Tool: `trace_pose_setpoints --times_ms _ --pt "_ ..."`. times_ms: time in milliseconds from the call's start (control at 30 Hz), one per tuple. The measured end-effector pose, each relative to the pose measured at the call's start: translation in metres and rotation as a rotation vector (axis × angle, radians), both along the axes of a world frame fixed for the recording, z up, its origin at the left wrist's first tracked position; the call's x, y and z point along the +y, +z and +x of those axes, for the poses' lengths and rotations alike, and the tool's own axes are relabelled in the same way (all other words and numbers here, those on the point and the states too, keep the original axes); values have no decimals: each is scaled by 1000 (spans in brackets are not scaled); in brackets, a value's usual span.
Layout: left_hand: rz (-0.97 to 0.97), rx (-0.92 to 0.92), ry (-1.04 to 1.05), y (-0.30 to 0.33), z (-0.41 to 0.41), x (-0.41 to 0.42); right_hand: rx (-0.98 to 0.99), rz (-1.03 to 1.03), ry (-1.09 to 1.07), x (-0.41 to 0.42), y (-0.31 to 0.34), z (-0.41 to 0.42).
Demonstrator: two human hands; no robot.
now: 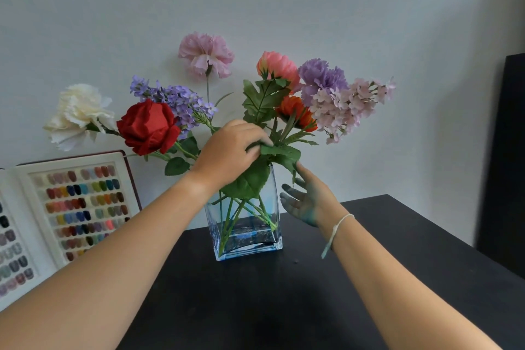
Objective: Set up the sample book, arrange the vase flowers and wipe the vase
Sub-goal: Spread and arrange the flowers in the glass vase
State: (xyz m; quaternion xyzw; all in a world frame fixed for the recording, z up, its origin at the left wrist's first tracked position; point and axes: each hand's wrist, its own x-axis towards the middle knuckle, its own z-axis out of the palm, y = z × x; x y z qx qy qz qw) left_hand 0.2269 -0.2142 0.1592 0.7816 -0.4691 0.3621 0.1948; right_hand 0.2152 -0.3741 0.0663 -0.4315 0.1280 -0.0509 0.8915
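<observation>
A square blue-tinted glass vase (246, 231) stands upright on the black tabletop (312, 293), near its back edge and toward the left side, with green stems crossing inside it. The flowers (264, 99) fan out above its mouth: a red rose (147, 126) and a cream carnation (78, 115) lean left, a pink carnation (206, 54) rises tallest at the back, and coral, orange, purple and pale pink blooms lean right. The left hand (230, 150) is closed around the stems and leaves just above the vase's rim. The right hand (308, 199) is open with fingers spread beside the vase's right wall, holding nothing, a fingertip touching a leaf; its palm is smeared blue-green. At the table's left edge the sample book (71, 207) stands open, showing rows of coloured nail tips.
</observation>
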Motion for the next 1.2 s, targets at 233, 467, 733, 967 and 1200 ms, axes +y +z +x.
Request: trace_pose_setpoints --times_ms 233,467,733,967,1200 --pt "-20 38 -31 -19 -4 22 -101 203 -204 -15 14 4" --pt "-89 100 3 -9 2 29 -126 122 -349 -23 32 12" --pt "-95 144 59 -12 12 41 -162 236 -288 -12 12 -6" --pt "-45 226 75 -21 12 36 -98 193 -282 -6 3 -12" --pt "-78 198 29 -35 9 43 -58 118 -277 -2 -5 -18"
